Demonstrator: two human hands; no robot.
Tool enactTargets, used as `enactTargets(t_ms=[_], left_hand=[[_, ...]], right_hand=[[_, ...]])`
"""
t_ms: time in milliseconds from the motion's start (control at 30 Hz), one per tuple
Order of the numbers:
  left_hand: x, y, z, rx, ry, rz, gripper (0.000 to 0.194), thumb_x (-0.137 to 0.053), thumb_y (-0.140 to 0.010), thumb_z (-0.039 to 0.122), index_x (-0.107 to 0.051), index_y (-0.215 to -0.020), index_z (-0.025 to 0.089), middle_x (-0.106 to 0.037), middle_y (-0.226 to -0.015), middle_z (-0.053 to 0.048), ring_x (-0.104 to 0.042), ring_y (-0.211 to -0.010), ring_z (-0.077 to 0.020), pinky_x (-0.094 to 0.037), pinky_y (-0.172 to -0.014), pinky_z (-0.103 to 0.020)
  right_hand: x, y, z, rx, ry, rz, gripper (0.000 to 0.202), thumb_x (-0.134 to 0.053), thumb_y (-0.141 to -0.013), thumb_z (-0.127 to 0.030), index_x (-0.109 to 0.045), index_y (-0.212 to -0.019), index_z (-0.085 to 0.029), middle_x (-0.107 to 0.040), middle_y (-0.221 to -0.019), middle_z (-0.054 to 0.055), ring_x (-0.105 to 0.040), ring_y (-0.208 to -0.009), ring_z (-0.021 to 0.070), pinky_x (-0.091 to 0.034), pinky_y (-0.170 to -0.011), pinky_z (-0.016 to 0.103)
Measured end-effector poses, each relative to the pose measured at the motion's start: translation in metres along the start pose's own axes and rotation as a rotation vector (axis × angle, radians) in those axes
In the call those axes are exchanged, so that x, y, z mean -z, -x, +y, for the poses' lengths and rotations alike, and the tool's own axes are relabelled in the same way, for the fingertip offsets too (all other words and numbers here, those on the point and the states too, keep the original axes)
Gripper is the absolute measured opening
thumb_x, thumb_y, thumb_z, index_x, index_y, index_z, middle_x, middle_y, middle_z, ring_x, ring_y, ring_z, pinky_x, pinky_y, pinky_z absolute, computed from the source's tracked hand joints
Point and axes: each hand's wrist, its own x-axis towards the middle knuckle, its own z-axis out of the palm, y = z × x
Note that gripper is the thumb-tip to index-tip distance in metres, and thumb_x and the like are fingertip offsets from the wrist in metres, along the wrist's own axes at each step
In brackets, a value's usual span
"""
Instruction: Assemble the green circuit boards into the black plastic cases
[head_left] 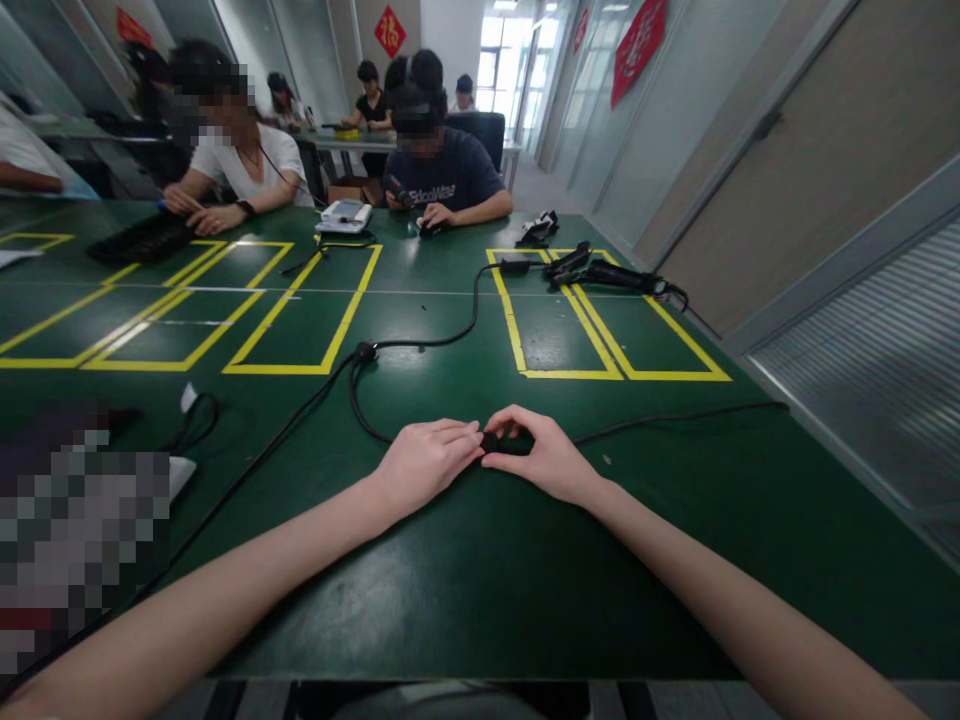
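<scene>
Near the middle of the table, my left hand [426, 462] and my right hand [553, 458] meet at a small black cable connector [490, 443]. The left fingers are pressed together around its left end, hiding the part inside them. From the right, my thumb and curled fingers pinch it. A black cable [360, 405] runs into the left hand from a black plug or junction [366, 352]. Another black cable [690, 412] leads off to the right from behind my right hand. Whether the connector's two sides are joined cannot be seen.
Yellow tape outlines [570, 376] mark the green table [480, 610]. A black power adapter [515, 266] lies beyond my hands, beside black folded gear [600, 273]. Across the table, one person [457, 165] handles a small item and another [247, 165] a black tray-like object [142, 238].
</scene>
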Motion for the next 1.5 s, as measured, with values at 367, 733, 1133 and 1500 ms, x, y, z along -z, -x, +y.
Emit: enactTargets(t_ms=[367,733,1133,1500], left_hand=[[0.011,0.022,-0.019,0.011,0.354,-0.117,0.045,-0.057,-0.104,0.015,-0.059,-0.148,0.022,-0.060,-0.153,-0.008,-0.054,-0.145,-0.0206,-0.047,-0.122,-0.040],[0.004,0.020,-0.016,0.041,0.181,-0.032,0.043,-0.056,-0.107,0.030,-0.054,-0.149,0.020,-0.069,-0.140,-0.013,-0.070,-0.124,-0.0253,-0.061,-0.105,-0.042],[0.008,0.019,-0.013,-0.037,0.099,0.126,0.047,-0.054,-0.109,0.032,-0.047,-0.152,0.014,-0.069,-0.140,-0.018,-0.068,-0.129,-0.0249,-0.059,-0.109,-0.040],[0.012,0.017,-0.013,-0.068,0.095,0.179,0.045,-0.057,-0.107,0.027,-0.051,-0.149,0.014,-0.072,-0.134,-0.017,-0.070,-0.126,-0.0233,-0.058,-0.110,-0.038]], right_hand=[[0.001,0.004,0.012,0.396,0.238,-0.048,0.023,-0.079,-0.090,-0.032,-0.066,-0.106,-0.021,-0.074,-0.113,0.012,-0.071,-0.103,0.0266,-0.059,-0.087,0.043],[-0.003,0.001,0.003,0.458,0.454,-0.031,0.019,-0.059,-0.101,-0.024,-0.064,-0.119,-0.017,-0.075,-0.110,0.015,-0.071,-0.099,0.0279,-0.063,-0.086,0.045],[0.001,0.004,0.002,0.696,0.548,0.117,0.043,-0.057,-0.102,-0.016,-0.058,-0.145,-0.018,-0.074,-0.129,0.015,-0.073,-0.120,0.0248,-0.063,-0.102,0.042],[0.001,0.006,-0.003,0.702,0.534,0.132,0.040,-0.058,-0.101,-0.014,-0.062,-0.140,-0.018,-0.076,-0.128,0.015,-0.074,-0.118,0.0247,-0.064,-0.097,0.039]])
